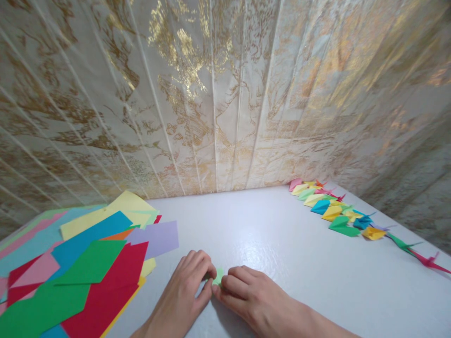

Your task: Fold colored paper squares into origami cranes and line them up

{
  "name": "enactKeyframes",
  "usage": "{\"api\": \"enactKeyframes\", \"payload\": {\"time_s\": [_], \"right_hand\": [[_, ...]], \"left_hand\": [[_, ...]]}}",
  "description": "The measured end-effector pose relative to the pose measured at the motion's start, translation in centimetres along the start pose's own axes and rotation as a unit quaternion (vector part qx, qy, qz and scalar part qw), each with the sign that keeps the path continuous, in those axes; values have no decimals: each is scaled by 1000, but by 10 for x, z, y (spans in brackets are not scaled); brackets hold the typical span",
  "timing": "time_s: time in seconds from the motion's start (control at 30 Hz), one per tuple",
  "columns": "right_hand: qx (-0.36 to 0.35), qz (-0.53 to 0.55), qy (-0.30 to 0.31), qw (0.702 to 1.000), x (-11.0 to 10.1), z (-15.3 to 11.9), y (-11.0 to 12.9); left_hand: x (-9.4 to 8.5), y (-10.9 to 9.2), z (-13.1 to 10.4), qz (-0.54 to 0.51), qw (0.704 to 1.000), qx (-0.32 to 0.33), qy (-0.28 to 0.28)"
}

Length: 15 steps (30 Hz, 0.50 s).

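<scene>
A small piece of light green paper (pixel 219 276) shows between my hands near the front middle of the table; most of it is hidden by my fingers. My left hand (pixel 188 286) has its thumb and index finger closed on the paper's left side. From the right, my right hand (pixel 252 293) pinches the paper's lower edge, its fingers curled in. Both hands rest low over the white tabletop (pixel 225 225), fingertips almost meeting.
Loose coloured paper sheets (pixel 95 263) lie heaped on the left, with a lilac sheet (pixel 158 237) nearest the middle. Folded paper figures (pixel 341 213), several in rows, line the right edge. A gold-patterned curtain (pixel 211 94) hangs behind the table.
</scene>
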State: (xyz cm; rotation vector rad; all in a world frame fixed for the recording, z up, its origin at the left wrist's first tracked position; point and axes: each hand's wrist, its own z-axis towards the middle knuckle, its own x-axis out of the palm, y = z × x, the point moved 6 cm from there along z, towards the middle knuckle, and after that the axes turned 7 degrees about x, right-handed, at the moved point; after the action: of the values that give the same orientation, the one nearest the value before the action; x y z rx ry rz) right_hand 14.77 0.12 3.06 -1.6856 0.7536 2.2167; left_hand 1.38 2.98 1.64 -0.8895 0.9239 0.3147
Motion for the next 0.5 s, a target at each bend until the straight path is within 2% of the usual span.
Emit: {"api": "enactKeyframes", "payload": {"time_s": [0.27,0.5], "right_hand": [[15,7,3,1000,3,0,-4],[4,-14,-21,1000,0,1,-7]], "left_hand": [[-1,3,-1,-37,999,-15,4],[0,6,-3,-59,997,-45,5]]}}
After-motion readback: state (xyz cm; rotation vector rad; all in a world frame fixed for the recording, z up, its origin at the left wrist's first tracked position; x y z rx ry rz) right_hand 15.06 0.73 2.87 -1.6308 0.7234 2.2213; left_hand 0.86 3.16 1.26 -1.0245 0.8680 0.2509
